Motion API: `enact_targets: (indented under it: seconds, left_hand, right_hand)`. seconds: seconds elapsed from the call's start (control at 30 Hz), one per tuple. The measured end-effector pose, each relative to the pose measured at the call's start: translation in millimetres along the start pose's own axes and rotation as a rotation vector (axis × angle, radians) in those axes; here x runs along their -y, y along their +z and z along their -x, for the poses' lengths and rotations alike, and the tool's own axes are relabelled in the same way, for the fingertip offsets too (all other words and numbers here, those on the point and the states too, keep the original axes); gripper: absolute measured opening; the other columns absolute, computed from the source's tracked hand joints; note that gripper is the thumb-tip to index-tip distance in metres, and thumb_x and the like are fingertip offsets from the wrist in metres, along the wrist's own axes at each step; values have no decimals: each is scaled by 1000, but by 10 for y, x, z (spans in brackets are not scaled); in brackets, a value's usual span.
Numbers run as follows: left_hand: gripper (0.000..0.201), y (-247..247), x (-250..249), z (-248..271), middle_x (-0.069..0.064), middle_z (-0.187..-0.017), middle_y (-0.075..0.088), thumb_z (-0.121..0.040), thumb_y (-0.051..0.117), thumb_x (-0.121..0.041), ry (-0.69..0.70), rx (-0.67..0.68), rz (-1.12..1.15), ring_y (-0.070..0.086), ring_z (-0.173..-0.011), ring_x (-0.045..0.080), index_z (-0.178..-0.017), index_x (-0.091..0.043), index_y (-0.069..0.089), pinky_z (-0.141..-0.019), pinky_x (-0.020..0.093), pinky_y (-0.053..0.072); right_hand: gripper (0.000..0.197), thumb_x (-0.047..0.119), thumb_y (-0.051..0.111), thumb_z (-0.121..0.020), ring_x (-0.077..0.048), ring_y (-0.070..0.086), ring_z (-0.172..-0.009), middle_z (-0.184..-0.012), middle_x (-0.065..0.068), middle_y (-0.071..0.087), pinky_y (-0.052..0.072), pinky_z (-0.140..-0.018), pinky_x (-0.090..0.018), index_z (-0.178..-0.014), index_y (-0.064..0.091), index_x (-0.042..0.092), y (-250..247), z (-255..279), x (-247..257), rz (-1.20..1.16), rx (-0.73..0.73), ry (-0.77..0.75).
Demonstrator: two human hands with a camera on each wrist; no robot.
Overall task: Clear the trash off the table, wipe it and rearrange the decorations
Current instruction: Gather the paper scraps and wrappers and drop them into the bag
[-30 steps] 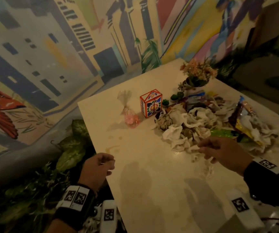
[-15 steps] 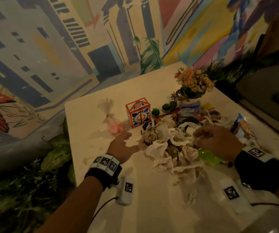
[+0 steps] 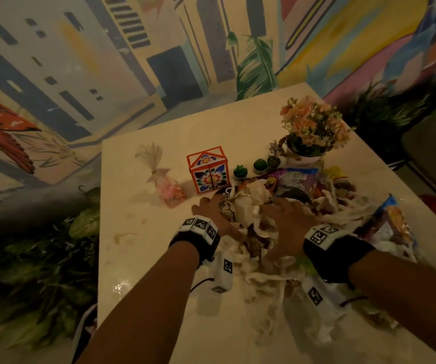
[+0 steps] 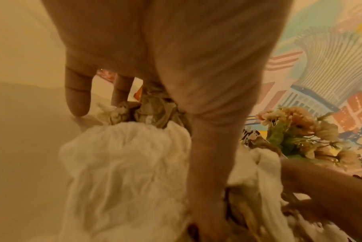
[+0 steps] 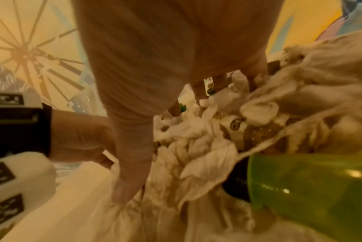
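Left hand (image 3: 211,210), right hand (image 3: 289,222) press crumpled white napkins (image 3: 247,206).

No legible words or numbers: only coded square markers (image 3: 200,224) on the wristbands (image 3: 193,243), wrapper (image 3: 294,178) print too blurred
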State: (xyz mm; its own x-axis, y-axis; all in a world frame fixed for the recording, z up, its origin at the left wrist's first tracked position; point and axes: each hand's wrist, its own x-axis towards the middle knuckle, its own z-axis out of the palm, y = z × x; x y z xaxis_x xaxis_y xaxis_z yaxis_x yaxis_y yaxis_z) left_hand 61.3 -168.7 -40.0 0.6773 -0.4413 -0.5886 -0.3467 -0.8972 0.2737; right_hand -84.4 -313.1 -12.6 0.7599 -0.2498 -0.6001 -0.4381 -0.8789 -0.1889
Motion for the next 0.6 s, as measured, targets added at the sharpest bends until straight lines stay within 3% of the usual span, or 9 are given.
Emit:
enact_targets:
  seconds: [0.07,0.17,0.3,0.47,0.6]
  left_hand:
    - [116,62,4,30,10,-141,32,-53,84,-54,-23,-60,6,32,-129,39,-145,-27,20,-107,52,35]
    - [91,171,40,74,11,-133,40,-63,81,-44,-13,-158,74,40,-122,37,-136,-19,33,-103,48,39]
    - [79,265,78,98,9,-125,48,-62,83,-36,4,-213,243,48,-114,33,-125,-17,40,-96,46,45]
    - [66,198,133,196,3,-100,56,-61,85,-26,-17,-265,403,58,-98,28,-110,-14,43,-74,29,44]
    - [68,128,232,296,3,-98,58,-54,87,-20,-6,-283,479,58,-91,26,-106,-13,44,-71,29,46]
  right_hand:
    - [119,63,77,-57,-37,7,-144,-158,0,-3,20,-114,-54,-147,3,38,69,-81,58,20,5,-7]
    - [108,55,76,-64,-39,19,-138,-154,-4,11,28,-112,-51,-147,10,31,146,-176,95,13,-15,2]
    - [86,51,70,-71,-40,26,-134,-150,-7,19,34,-108,-50,-142,24,33,119,-209,124,-10,-17,9]
    - [59,39,67,-78,-35,41,-126,-144,-7,31,40,-103,-42,-133,47,30,46,-193,128,-105,-96,-4]
    - [50,22,68,-79,-28,50,-112,-129,-4,47,39,-82,-29,-127,53,21,0,-146,83,-307,-142,3]
